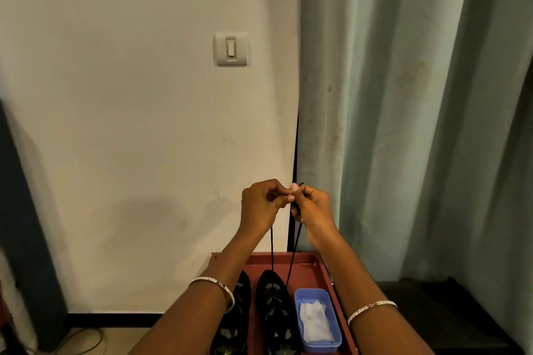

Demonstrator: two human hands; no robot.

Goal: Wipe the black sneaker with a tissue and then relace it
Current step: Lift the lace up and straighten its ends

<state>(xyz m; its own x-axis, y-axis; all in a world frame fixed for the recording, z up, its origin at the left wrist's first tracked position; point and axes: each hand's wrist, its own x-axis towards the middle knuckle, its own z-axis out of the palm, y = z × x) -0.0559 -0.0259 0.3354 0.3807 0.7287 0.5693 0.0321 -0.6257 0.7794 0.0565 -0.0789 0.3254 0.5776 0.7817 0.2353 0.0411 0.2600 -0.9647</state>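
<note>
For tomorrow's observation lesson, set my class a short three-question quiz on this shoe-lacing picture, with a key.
1. True or false: the left hand and right hand both pinch the black shoelace.
2. The white tissue lies in: A) the blue plastic tub; B) a sneaker; C) a hand.
3. Fill in: the black shoelace runs down into the black sneaker directly beside the ____.
Key: 1 true; 2 A; 3 tub.

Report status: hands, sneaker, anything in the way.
Left hand, right hand each pinch the lace, raised together. It runs straight down to black sneaker on red tray. Nothing blocking; tissue tub alongside.
</note>
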